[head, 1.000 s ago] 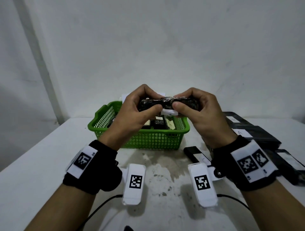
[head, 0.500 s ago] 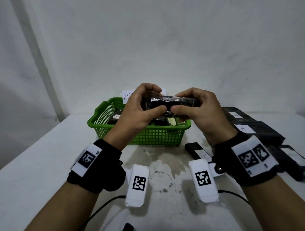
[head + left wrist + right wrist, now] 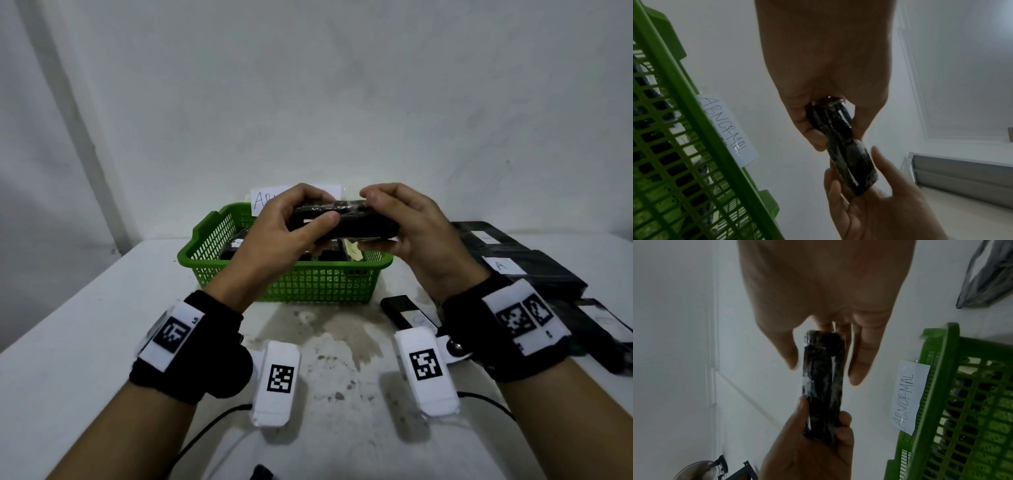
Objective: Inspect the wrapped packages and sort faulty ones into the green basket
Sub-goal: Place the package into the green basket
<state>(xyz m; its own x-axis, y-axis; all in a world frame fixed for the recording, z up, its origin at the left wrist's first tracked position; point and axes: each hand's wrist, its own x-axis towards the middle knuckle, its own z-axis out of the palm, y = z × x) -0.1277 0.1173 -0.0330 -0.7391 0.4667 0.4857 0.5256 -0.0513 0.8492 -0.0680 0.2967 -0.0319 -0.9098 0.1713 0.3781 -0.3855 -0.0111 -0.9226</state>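
A black package wrapped in shiny clear film (image 3: 346, 222) (image 3: 846, 151) (image 3: 823, 382) is held level in the air above the green basket (image 3: 308, 281). My left hand (image 3: 291, 222) grips its left end, thumb in front and fingers over the top. My right hand (image 3: 407, 226) holds the right end, fingers curled over the top edge. The basket (image 3: 684, 146) (image 3: 962, 402) holds several dark packages and carries a paper tag reading ABNORMAL (image 3: 906, 395).
More black packages with white labels (image 3: 520, 267) lie on the white table at the right, and one (image 3: 404, 311) lies near my right wrist. Two white tagged blocks (image 3: 277, 380) (image 3: 424, 370) with cables sit at the front. A wall stands close behind the basket.
The package has been turned between both hands, so a broad dark side now faces me. Both hands have kept their hold and stayed above the basket.
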